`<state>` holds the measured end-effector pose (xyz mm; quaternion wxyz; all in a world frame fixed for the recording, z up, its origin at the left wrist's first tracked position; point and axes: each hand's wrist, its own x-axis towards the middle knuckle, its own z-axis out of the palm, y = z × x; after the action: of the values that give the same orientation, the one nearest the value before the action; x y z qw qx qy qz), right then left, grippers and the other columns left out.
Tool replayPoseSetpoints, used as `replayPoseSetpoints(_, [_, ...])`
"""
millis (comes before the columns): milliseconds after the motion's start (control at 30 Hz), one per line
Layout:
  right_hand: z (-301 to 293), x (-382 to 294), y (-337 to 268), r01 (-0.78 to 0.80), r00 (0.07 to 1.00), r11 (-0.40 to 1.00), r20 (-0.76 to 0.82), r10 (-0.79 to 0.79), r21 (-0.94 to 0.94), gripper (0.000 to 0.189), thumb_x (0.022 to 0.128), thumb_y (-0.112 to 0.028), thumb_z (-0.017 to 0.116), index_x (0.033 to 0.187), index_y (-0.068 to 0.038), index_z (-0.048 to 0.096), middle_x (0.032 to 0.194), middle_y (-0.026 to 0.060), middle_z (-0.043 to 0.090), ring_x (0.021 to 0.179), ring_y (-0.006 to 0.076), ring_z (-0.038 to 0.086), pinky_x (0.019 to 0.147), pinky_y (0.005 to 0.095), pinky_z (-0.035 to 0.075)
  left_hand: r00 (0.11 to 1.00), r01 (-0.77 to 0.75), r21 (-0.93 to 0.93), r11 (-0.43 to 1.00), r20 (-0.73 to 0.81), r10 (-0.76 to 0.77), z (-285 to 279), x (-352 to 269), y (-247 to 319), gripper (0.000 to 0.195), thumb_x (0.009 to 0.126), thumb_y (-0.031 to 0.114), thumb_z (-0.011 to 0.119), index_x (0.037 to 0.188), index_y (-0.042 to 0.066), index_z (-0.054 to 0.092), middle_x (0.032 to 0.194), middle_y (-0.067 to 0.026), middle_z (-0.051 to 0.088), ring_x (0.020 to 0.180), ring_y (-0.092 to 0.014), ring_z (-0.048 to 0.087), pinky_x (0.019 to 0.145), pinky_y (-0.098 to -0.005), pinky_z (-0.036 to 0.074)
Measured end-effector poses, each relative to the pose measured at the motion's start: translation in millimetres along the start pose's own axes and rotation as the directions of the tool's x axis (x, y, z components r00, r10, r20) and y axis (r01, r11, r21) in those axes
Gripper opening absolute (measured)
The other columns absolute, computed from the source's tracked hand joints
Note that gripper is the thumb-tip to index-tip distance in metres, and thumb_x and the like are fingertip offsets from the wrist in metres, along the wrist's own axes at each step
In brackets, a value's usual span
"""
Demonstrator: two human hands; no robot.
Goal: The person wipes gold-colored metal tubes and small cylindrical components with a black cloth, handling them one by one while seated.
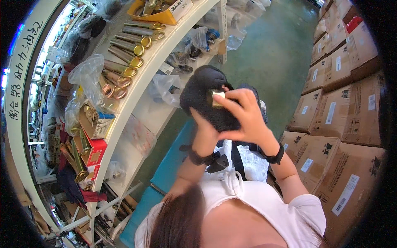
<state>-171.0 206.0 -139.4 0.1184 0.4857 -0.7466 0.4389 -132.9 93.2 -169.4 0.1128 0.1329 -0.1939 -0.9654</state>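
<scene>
A dark fabric item point(198, 93), perhaps a cap or a cloth, is held up in front of me. My left hand point(204, 127) is under and behind it, its fingers mostly hidden by the fabric. A small shiny gold-coloured piece point(218, 99) lies against the dark fabric. My right hand point(245, 114) reaches over from the right, its fingertips touching that piece, with the thumb lower and apart from the fingers. Both wrists wear black bands.
A white metal shelf point(145, 77) on the left carries a row of brass-coloured metal pins with rings point(130, 59), plastic bags point(93, 80) and a yellow box point(167, 15). Stacked cardboard boxes point(328, 111) line the right. A teal seat or bench point(170, 158) is below the shelf.
</scene>
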Motion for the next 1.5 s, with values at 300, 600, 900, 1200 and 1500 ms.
replayPoseSetpoints(300, [17, 20, -1, -0.276, 0.837, 0.916, -0.396, 0.379, 0.293, 0.033, 0.069, -0.001, 0.056, 0.102, -0.006, 0.054, 0.093, 0.0111, 0.045, 0.09, 0.024, 0.045, 0.08, 0.0287, 0.036, 0.976, -0.187, 0.076, 0.979, -0.097, 0.194, 15, -12, -9, 0.041, 0.085, 0.034, 0.034, 0.115, 0.008, 0.041, 0.111, -0.0068, 0.046, 0.104, -0.019, 0.044, 0.091, -0.0335, 0.035])
replayPoseSetpoints(600, [33, 3, -25, -0.283, 0.948, 0.935, -0.089, 0.307, 0.212, 0.055, 0.087, -0.03, 0.027, 0.129, 0.004, 0.016, 0.136, 0.0171, 0.015, 0.127, 0.0277, 0.012, 0.102, 0.0381, 0.006, 0.977, -0.205, 0.523, 0.828, 0.159, 0.142, 9, -13, 2, 0.092, 0.068, 0.073, 0.028, 0.131, 0.007, 0.02, 0.136, -0.0101, 0.019, 0.124, -0.024, 0.019, 0.103, -0.0348, 0.011])
replayPoseSetpoints(900, [17, 34, -5, -0.266, 0.956, 0.898, -0.026, 0.293, 0.35, 0.058, 0.084, -0.021, 0.042, 0.13, 0.002, 0.014, 0.137, 0.0152, 0.016, 0.128, 0.0256, 0.011, 0.102, 0.0386, 0.005, 0.96, -0.265, 0.389, 0.882, 0.02, 0.28, 13, -25, -20, 0.057, 0.08, 0.05, 0.028, 0.118, 0.007, 0.03, 0.123, -0.0084, 0.03, 0.114, -0.024, 0.029, 0.096, -0.036, 0.021])
replayPoseSetpoints(1200, [41, -18, -21, -0.261, 0.94, 0.914, -0.134, 0.314, 0.31, 0.059, 0.076, -0.02, 0.052, 0.126, -0.001, 0.028, 0.13, 0.0192, 0.024, 0.119, 0.0325, 0.028, 0.097, 0.0358, 0.023, 0.989, -0.136, 0.062, 0.989, -0.045, 0.139, -19, 2, 3, 0.057, 0.079, 0.051, 0.031, 0.113, 0.005, 0.042, 0.109, -0.0111, 0.047, 0.1, -0.025, 0.046, 0.087, -0.0359, 0.037])
replayPoseSetpoints(1500, [20, 0, -18, -0.501, 0.75, 0.506, 0.061, 0.659, 0.702, 0.028, 0.078, -0.002, 0.054, 0.105, 0.001, 0.049, 0.068, -0.0024, 0.048, 0.065, 0.0043, 0.046, 0.062, 0.0161, 0.035, 0.934, -0.339, 0.253, 0.906, 0.209, 0.291, -21, -15, -22, 0.042, 0.084, 0.036, 0.037, 0.111, 0.005, 0.042, 0.108, -0.0078, 0.048, 0.1, -0.02, 0.046, 0.089, -0.0323, 0.035])
